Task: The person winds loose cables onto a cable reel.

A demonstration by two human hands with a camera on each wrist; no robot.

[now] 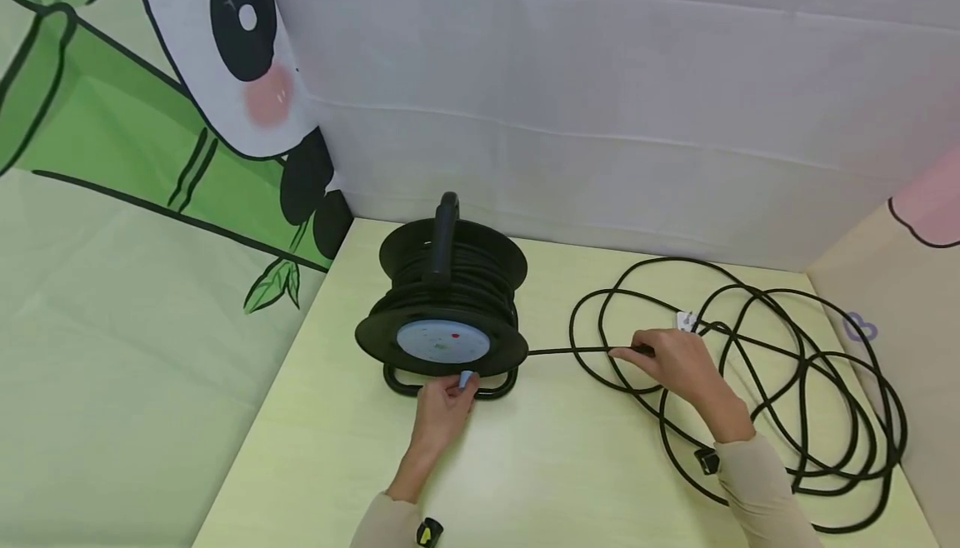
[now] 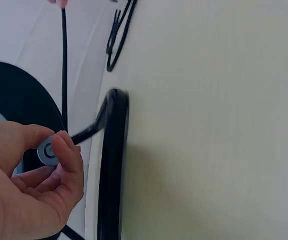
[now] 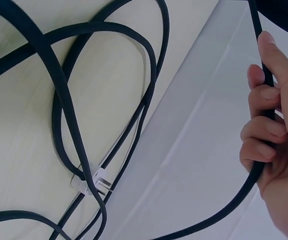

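Observation:
A black cable reel (image 1: 442, 298) with a pale blue round face (image 1: 431, 341) and an upright handle stands on the table, partly wound with cable. My left hand (image 1: 442, 415) pinches a small pale blue knob (image 2: 48, 151) at the lower front of the reel, between thumb and fingers. To the right, my right hand (image 1: 675, 365) grips the black cable (image 1: 555, 352), its fingers curled round it. From that hand the cable runs taut to the reel's side. Behind the hand lies a white plug (image 1: 685, 321), its metal prongs showing in the right wrist view (image 3: 96, 182).
Loose loops of black cable (image 1: 817, 356) spread over the right side of the table (image 1: 525, 465). The reel's tubular foot (image 2: 113, 165) juts out below the left hand. A white cloth wall (image 1: 600, 115) stands behind, with a printed panda cloth (image 1: 150, 156) at left.

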